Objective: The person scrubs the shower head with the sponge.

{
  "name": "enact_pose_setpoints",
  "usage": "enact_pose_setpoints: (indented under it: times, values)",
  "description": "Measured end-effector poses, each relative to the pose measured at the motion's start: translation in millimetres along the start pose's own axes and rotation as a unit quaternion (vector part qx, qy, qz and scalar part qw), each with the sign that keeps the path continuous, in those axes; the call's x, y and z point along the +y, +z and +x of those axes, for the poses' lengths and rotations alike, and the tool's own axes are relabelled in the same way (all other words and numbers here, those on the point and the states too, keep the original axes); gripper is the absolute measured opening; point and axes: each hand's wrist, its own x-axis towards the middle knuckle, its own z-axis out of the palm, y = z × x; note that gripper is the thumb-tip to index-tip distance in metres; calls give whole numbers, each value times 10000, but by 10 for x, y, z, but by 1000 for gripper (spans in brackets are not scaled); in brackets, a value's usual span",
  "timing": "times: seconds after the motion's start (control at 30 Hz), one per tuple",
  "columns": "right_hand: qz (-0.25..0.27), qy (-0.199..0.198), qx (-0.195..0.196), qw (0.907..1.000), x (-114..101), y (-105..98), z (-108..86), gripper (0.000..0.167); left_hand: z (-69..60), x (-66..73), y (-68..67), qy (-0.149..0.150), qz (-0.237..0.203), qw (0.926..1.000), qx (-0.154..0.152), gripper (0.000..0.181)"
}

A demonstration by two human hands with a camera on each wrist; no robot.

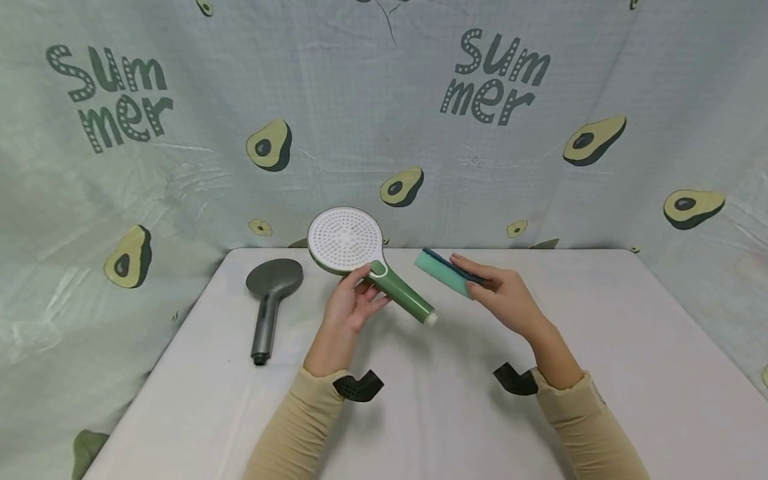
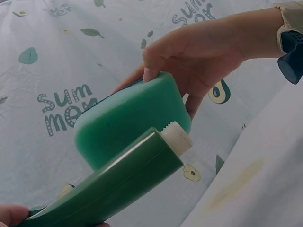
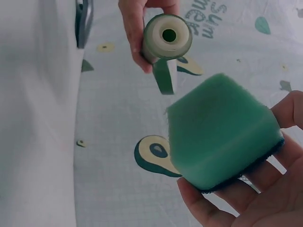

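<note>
My left hand (image 1: pixel 353 303) grips a green shower head (image 1: pixel 403 293) near its neck, thumb by the round button. Its white spray face (image 1: pixel 345 239) is turned up and toward me, and the handle slopes down to the right, ending in a white threaded tip (image 2: pixel 177 138). In my right hand (image 1: pixel 507 297) is a green sponge (image 3: pixel 220 132) with a dark blue scouring layer, held between thumb and fingers. The sponge is just right of the handle in the head view, with a gap between them. Both are held above the table.
A dark grey shower head (image 1: pixel 273 293) lies on the white table (image 1: pixel 456 427) to the left, its handle toward me. Behind the table hangs a pale cloth (image 1: pixel 336 80) printed with avocados and lettering. Black wrist devices (image 1: pixel 359 387) sit at both cuffs.
</note>
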Motion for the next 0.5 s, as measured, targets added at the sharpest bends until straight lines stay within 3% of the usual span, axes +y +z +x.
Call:
enact_pose_setpoints:
  times: [0.13, 0.33, 0.4, 0.5]
  values:
    - [92, 53, 128, 9999, -5, -4, 8, 44, -18, -1, 12, 146, 366, 9992, -102, 10]
    - [253, 272, 309, 9988, -5, 8, 25, 45, -60, -6, 9, 422, 1191, 9912, -404, 41]
    - [300, 295, 331, 9986, 1, 11, 29, 45, -60, -3, 11, 398, 1251, 9895, -598, 46]
    - [371, 307, 344, 9982, 9, 14, 35, 45, -47, 4, 9, 220, 1008, 9908, -877, 44]
